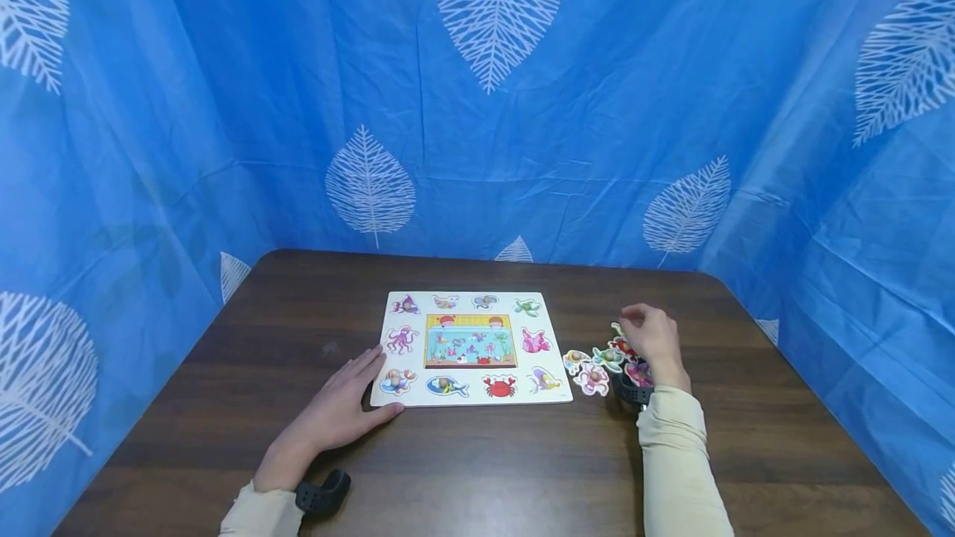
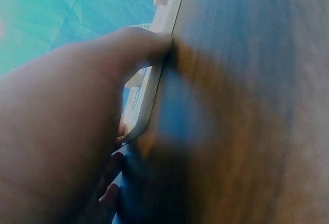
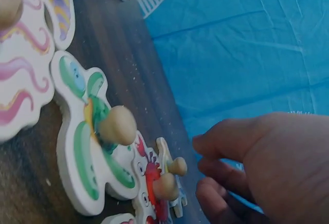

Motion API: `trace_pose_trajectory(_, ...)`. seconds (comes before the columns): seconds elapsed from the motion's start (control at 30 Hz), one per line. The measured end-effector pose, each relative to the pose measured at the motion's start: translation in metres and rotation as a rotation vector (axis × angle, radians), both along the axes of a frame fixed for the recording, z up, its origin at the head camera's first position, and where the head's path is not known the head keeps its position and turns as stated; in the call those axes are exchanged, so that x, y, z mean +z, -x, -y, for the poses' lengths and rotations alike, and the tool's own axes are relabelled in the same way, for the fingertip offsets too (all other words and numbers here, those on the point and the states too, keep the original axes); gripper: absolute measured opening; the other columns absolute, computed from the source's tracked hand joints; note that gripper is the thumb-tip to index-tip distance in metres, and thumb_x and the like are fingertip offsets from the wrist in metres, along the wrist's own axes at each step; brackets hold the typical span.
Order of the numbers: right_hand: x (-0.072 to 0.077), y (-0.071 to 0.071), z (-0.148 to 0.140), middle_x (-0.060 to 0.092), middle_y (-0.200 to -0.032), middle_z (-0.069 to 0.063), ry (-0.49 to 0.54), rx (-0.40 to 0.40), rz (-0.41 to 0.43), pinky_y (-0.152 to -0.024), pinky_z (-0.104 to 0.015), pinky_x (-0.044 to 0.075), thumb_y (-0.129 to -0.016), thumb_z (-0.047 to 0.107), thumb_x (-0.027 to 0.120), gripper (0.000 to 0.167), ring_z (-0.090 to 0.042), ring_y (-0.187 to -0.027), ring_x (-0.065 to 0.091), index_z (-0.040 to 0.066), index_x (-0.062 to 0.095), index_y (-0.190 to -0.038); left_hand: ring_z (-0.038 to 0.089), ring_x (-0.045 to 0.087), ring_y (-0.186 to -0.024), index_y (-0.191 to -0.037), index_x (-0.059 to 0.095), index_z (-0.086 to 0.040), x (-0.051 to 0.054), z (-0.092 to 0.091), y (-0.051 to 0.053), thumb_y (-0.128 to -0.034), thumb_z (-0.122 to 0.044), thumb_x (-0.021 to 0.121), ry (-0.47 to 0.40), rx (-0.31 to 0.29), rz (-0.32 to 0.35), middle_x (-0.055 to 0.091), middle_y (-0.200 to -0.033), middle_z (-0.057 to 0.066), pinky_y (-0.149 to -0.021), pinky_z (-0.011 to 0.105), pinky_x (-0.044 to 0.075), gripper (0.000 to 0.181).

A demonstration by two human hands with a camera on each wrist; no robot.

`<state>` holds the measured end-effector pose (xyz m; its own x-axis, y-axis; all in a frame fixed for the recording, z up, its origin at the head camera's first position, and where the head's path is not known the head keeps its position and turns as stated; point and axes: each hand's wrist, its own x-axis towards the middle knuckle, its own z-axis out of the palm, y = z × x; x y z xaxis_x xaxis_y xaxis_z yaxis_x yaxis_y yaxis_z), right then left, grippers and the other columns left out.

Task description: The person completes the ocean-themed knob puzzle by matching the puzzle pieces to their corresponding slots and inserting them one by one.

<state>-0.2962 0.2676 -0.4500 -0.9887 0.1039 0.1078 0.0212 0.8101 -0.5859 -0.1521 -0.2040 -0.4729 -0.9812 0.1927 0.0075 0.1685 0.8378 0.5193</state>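
A white puzzle board [image 1: 477, 401] with sea-animal pictures lies flat on the table. My left hand [image 1: 339, 404] rests at its near left corner, thumb on the near edge and straight fingers by the left side. In the left wrist view the thumb [image 2: 139, 47] touches the board's edge [image 2: 149, 98]. My right hand [image 1: 652, 342] hovers over several loose knobbed pieces, fingers loosely bent and nothing visible between them. Below it are a turtle piece [image 3: 82, 147], a crab piece [image 3: 154, 183] and an octopus piece [image 1: 592, 379]. A pink piece [image 1: 639, 373] lies partly under the wrist.
Some knobbed pieces, such as a blue fish [image 1: 446, 386], sit in the board. An aquarium picture [image 1: 470, 346] fills its middle. The dark wooden table [image 1: 492, 471] ends against a blue leaf-patterned curtain [image 1: 522, 164]. Both wrists wear black bands.
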Motion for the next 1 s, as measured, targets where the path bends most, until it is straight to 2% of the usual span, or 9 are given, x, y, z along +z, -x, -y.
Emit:
trace_pose_trajectory(0.2, -0.008, -0.001, -0.002, 0.069, -0.118, -0.029, -0.008, -0.069, 0.026, -0.098, -0.06, 0.046, -0.097, 0.023, 0.067, 0.038, -0.048, -0.113, 0.06, -0.006, 0.067, -0.122, 0.043, 0.028, -0.153, -0.158, 0.035, 0.002, 0.0, 0.0, 0.0, -0.0916, -0.053, 0.074, 0.004, -0.002, 0.0, 0.03, -0.167, 0.022, -0.124, 0.059, 0.026, 0.095)
trace_pose_trajectory(0.4, -0.017, -0.001, -0.001, 0.073, -0.11, -0.025, -0.007, -0.116, 0.001, -0.096, -0.06, 0.046, -0.098, 0.028, 0.069, 0.037, -0.05, -0.112, 0.061, -0.005, 0.071, -0.116, 0.043, 0.028, -0.153, -0.158, 0.036, 0.002, 0.001, 0.0, -0.001, -0.0913, -0.052, 0.074, 0.004, -0.002, -0.006, 0.03, -0.167, 0.021, -0.124, 0.059, 0.026, 0.094)
trace_pose_trajectory(0.57, -0.019, -0.001, 0.0, 0.074, -0.108, -0.025, 0.006, -0.148, -0.006, -0.095, -0.061, 0.046, -0.096, 0.032, 0.071, 0.039, -0.05, -0.111, 0.061, -0.003, 0.073, -0.113, 0.043, 0.029, -0.153, -0.158, 0.037, 0.002, 0.001, 0.0, -0.001, -0.0912, -0.052, 0.074, 0.003, -0.004, -0.014, 0.031, -0.166, 0.021, -0.124, 0.059, 0.027, 0.094)
trace_pose_trajectory(0.77, -0.02, 0.001, 0.001, 0.073, -0.109, -0.024, 0.011, -0.158, -0.008, -0.094, -0.061, 0.046, -0.097, 0.031, 0.07, 0.036, -0.05, -0.11, 0.061, -0.001, 0.074, -0.112, 0.042, 0.029, -0.154, -0.158, 0.036, 0.002, 0.001, 0.0, -0.001, -0.0913, -0.053, 0.074, 0.003, -0.004, -0.011, 0.031, -0.167, 0.02, -0.124, 0.058, 0.027, 0.094)
trace_pose_trajectory(1.0, -0.018, 0.003, 0.006, 0.073, -0.114, -0.025, 0.006, -0.144, -0.031, -0.095, -0.061, 0.045, -0.099, 0.023, 0.065, 0.029, -0.048, -0.112, 0.061, -0.001, 0.075, -0.114, 0.042, 0.029, -0.153, -0.157, 0.037, 0.003, 0.0, 0.0, 0.0, -0.0915, -0.052, 0.074, 0.003, 0.001, -0.013, 0.031, -0.166, 0.021, -0.124, 0.058, 0.026, 0.093)
